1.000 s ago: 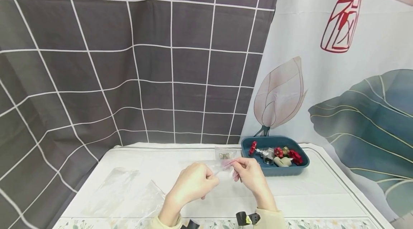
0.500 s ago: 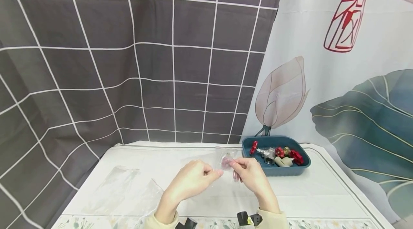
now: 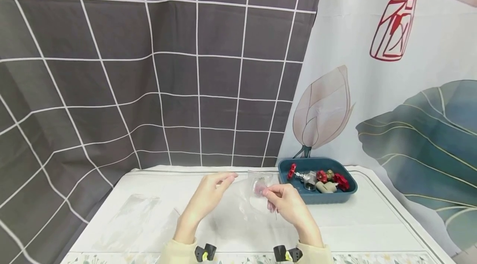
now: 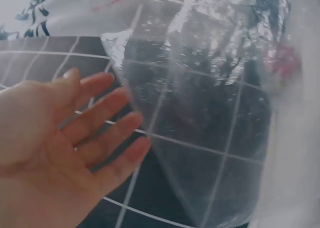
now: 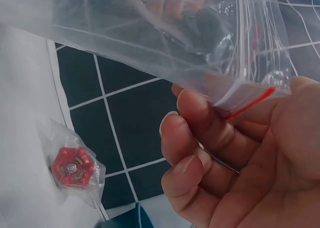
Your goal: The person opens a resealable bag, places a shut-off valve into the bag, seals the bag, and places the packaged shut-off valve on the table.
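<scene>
Right hand [image 3: 288,204]: grip pinched on the zip edge of a large clear bag [image 5: 150,38], thumb and fingers together, fingers curled. Bag's red zip strip [image 5: 250,104] sits right at the pinch. Bag is held up above the desk [image 3: 365,224], film wrinkled near the zip, body stretching toward the left hand [image 3: 206,195].

Left hand: grip wide, fingers spread and gently bent, has hold of nothing. Left wrist view puts its fingertips right by the bag's edge; can't tell if they touch. Head view has it left of the bag, well apart from the right hand.

Small clear packet [image 5: 70,138] with a red handwheel [image 5: 72,167] inside lies on the desk, near the tray's left end. From the head view it shows through or just behind the bag film; exact overlap hard to read.

Blue tray [image 3: 320,199] is at the far right of the desk: red-handled valve [image 3: 292,171], metal fitting [image 3: 309,180], pale piece [image 3: 327,187], more red parts [image 3: 340,181].

Clear plastic film [image 3: 130,218] lies flat on the desk, left of the left hand. Grey grid curtain [image 3: 179,73] behind; white printed curtain [image 3: 372,102] to its right.
</scene>
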`<state>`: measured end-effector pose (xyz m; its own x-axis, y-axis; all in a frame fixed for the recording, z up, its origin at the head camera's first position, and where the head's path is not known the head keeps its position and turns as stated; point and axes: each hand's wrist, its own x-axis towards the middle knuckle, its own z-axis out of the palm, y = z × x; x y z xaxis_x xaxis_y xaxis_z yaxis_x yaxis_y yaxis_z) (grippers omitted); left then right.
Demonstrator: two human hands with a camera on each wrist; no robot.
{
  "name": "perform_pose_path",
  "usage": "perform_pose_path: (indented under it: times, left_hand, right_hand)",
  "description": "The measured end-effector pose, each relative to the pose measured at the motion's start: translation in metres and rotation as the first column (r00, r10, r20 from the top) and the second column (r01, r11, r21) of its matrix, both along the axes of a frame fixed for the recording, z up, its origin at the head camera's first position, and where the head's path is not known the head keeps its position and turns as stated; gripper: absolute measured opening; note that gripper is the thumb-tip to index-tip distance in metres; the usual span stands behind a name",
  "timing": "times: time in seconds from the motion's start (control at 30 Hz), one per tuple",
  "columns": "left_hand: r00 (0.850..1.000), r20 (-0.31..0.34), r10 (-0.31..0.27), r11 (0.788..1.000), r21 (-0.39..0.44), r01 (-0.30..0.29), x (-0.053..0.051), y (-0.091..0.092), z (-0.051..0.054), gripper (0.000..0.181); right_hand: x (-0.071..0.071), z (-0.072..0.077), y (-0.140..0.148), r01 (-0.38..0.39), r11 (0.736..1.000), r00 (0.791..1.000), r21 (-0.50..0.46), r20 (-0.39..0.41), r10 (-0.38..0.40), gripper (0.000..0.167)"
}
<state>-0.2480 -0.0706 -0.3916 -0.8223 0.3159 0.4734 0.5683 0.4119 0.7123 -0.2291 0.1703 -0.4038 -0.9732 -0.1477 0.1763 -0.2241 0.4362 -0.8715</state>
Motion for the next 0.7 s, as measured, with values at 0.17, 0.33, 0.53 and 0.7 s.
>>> perform_pose_path:
  times: [0.17,0.33,0.53,0.7]
  left_hand:
    - [0.994,0.075,-0.083,0.997,0.001,0.083,-0.005,0.002,-0.009,0.036]
    - [0.989,0.102,-0.106,0.994,-0.022,0.109,-0.007,0.004,-0.011,0.034]
    - [0.985,0.111,-0.131,0.99,-0.041,0.136,-0.007,0.005,-0.015,0.027]
    - [0.985,0.115,-0.125,0.99,-0.044,0.131,-0.008,0.006,-0.016,0.026]
  right_hand:
    - [0.001,0.0,-0.001,-0.002,1.0,1.0,0.006,0.0,0.002,0.019]
    - [0.0,0.001,-0.002,0.025,0.999,0.999,0.026,-0.024,-0.025,0.017]
    - [0.0,0.0,-0.003,0.041,0.998,0.998,0.054,-0.039,-0.039,0.015]
    - [-0.001,-0.001,-0.004,0.041,0.999,0.999,0.013,-0.031,-0.041,0.013]
